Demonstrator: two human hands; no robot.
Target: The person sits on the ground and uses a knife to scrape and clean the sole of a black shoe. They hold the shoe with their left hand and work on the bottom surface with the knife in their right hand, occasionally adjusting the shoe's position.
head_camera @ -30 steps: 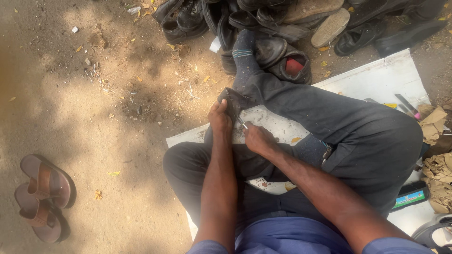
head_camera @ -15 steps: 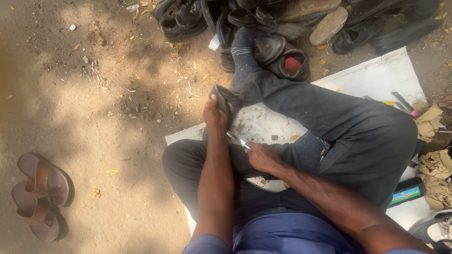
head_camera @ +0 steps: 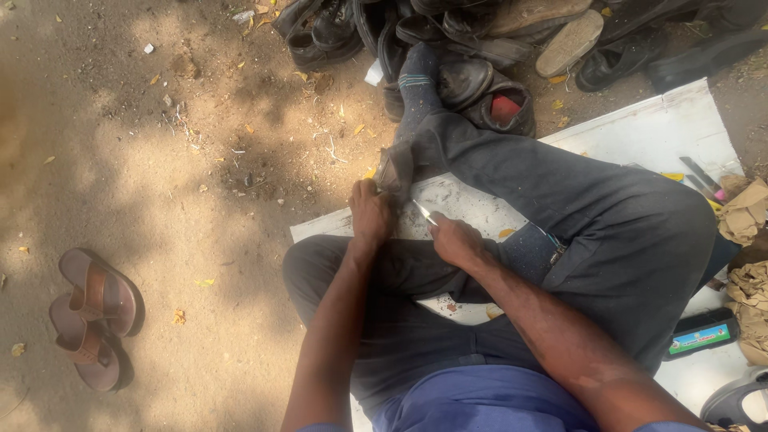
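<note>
Head view, looking straight down over a seated figure in dark trousers, legs crossed on a white board (head_camera: 640, 132) laid on sandy ground. Left hand (head_camera: 370, 216) clenched round a dark sole piece (head_camera: 394, 170), gripping it at its lower end and holding it upright just above the knee, against the edge of the outstretched trouser leg. Right hand (head_camera: 453, 240) closed round a small knife (head_camera: 424, 213), fingers wrapped on the handle, the pale blade pointing up and left towards the sole piece, tip close beside it; contact between blade and sole impossible to tell. Both hands near each other, over the front strip of the board, speckled there with small scraps. One socked foot (head_camera: 418, 80) in grey with a teal stripe stretched towards the top, resting among a heap of dark shoes (head_camera: 480, 48); one shoe with a red lining (head_camera: 506, 108) just right of the foot, a pale upturned sole (head_camera: 570, 42) further right. Pair of brown sandals (head_camera: 90, 316) well apart at lower left on the bare earth, side by side. Small tools (head_camera: 702, 178) at the right end of the board, crumpled brown paper (head_camera: 746, 214) beside them, a flat black tin with a coloured label (head_camera: 702, 336) lower right
</note>
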